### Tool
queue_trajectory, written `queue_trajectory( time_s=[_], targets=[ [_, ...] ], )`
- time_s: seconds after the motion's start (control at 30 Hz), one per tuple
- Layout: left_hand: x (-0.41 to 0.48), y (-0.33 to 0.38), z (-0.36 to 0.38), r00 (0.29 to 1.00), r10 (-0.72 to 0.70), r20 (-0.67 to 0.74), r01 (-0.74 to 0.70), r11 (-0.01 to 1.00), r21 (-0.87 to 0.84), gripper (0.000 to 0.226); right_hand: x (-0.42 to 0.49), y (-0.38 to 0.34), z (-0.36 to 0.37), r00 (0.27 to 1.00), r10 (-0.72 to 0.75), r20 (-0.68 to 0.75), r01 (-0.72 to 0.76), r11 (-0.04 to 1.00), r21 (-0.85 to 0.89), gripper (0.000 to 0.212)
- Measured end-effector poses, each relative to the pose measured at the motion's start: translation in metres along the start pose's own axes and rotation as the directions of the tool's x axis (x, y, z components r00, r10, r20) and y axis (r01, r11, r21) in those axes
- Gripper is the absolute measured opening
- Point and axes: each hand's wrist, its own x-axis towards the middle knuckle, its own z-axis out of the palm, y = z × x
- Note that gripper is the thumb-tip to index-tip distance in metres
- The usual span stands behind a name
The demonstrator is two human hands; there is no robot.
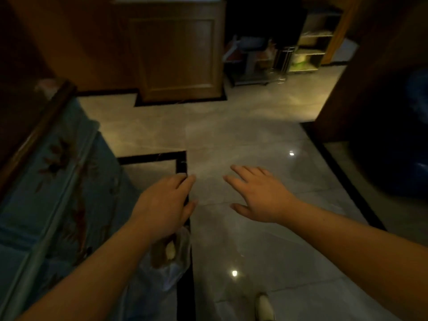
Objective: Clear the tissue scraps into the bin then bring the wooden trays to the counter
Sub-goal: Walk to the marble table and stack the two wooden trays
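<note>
Dim tiled floor (pixel 243 140), blue-clothed table (pixel 58 181) at left. Left hand (pixel 162 202) and right hand (pixel 259 195): each grip apart, empty. Plastic-lined bin (pixel 171 262) beneath left wrist, scraps inside; light, limp, pinchable. Wooden trays not visible.

No legible text, label or number on anything here

Both hands reach forward over a glossy tiled floor (pixel 243 140), palms down, holding nothing. The left hand (pixel 165 202) has fingers loosely curled; the right hand (pixel 259 195) has fingers spread. Under the left wrist sits a bin (pixel 169 262) lined with a clear bag. A blue patterned tablecloth (pixel 53 193) hangs at left; a wooden cabinet (pixel 176 54) stands ahead
</note>
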Motion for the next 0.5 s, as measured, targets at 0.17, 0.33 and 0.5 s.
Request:
queue_trajectory(
  time_s=[0.17,0.33,0.5],
  targets=[
    [0.049,0.094,-0.019,0.962,0.274,-0.001,-0.273,0.961,0.053,0.057,-0.083,0.054,-0.024,0.971,0.233,-0.054,-0.235,0.972,-0.021,0.073],
    [0.078,0.215,-0.027,0.863,0.505,0.001,-0.503,0.859,0.092,0.056,-0.19,0.117,-0.041,0.884,0.462,-0.07,-0.466,0.884,-0.036,0.075],
    [0.101,0.346,-0.03,0.753,0.658,-0.025,-0.654,0.752,0.081,0.06,-0.314,0.179,-0.053,0.756,0.647,-0.096,-0.652,0.757,-0.04,0.077]
  ],
)
